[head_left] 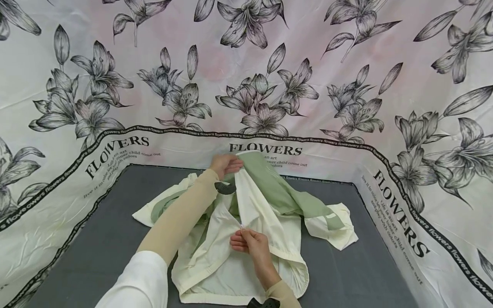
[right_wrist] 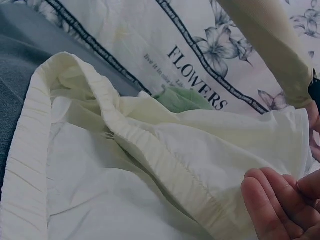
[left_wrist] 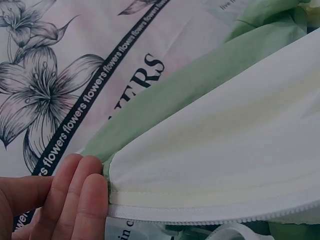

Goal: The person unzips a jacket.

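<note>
A green and cream zip-up jacket lies spread on the grey surface, its sleeves out to both sides and its gathered hem towards me. My left hand pinches the top end of one front edge and holds it raised. From those fingers the white zipper teeth run off along the edge in the left wrist view. Lower on the zip line, my right hand pinches the fabric between thumb and forefinger, the other fingers extended. Whatever small part lies inside that pinch is hidden.
The grey surface extends around the jacket. Behind and along both sides stands a white and pink cloth printed with lilies and lettering. One cream cuff lies at the right. A dark wrist camera overlaps the jacket.
</note>
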The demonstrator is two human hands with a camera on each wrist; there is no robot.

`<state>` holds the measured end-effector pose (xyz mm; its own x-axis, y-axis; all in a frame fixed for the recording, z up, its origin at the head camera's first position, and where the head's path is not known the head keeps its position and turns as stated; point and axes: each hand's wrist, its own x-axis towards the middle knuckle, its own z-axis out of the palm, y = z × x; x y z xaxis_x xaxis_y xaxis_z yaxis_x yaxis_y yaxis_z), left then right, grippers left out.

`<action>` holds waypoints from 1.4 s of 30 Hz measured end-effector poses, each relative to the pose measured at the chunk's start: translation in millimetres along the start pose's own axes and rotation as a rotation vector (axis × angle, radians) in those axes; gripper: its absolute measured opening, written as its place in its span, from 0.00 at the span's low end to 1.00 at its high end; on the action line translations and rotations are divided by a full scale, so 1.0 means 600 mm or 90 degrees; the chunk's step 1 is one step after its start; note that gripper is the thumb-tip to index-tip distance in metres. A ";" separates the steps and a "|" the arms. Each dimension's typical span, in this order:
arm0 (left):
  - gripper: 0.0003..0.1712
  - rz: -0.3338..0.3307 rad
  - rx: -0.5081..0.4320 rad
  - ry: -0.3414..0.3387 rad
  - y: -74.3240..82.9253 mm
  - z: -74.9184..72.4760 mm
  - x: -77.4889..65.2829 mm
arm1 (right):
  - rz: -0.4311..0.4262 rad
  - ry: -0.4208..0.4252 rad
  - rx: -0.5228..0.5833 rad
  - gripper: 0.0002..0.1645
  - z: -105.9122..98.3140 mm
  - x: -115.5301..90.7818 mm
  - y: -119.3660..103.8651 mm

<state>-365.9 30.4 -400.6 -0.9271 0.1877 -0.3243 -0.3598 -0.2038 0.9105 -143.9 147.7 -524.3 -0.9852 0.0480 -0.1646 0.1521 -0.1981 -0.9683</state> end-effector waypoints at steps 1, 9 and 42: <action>0.22 0.002 -0.004 0.003 0.002 0.000 0.001 | -0.001 -0.002 -0.002 0.23 0.000 -0.001 0.000; 0.22 0.005 -0.004 0.011 0.035 -0.010 -0.006 | 0.009 -0.001 0.002 0.23 -0.001 -0.008 0.003; 0.27 0.011 0.052 -0.135 0.021 -0.021 -0.031 | -0.003 0.008 -0.006 0.23 -0.006 -0.023 0.001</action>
<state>-354.5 12.4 -386.4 -0.8871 0.3849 -0.2549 -0.3264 -0.1324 0.9359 -129.7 150.3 -523.4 -0.9848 0.0609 -0.1627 0.1488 -0.1879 -0.9708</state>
